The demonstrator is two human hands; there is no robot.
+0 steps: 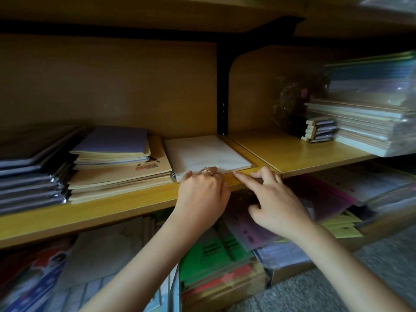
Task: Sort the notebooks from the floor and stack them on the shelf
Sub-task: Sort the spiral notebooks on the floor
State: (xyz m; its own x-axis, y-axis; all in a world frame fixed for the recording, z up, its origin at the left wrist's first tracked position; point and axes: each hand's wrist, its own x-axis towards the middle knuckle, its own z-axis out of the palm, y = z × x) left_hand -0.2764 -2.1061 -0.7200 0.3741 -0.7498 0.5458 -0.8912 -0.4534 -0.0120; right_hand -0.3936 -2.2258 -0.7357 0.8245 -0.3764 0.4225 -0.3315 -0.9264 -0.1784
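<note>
A: From the left, what stands on the shelf [117, 206] already?

B: At the far left lies a dark stack [31, 174] in shiny wrapping. Beside it is a beige stack [117, 176] with thin purple notebooks [112, 143] on top. Then comes the white notebook [207, 154], lying flat just before the black bracket [222, 91], its near edge at the front of the shelf.

A: And the hands?

B: The left hand [202, 190] rests on the near edge of the white notebook, with fingers curled and a ring on one; it seems to press or push, not to pinch. The right hand [276, 199] has its fingers spread, and the index fingertip touches the near right corner of the same notebook.

A: So how far is the task?

B: Several stacks are sorted, and this notebook looks almost in its place, only being squared. To the right, past the bracket, tall wrapped stacks [364, 122] stand. Below the shelf many coloured notebooks [216, 255] lie in disorder, so probably much work remains.
</note>
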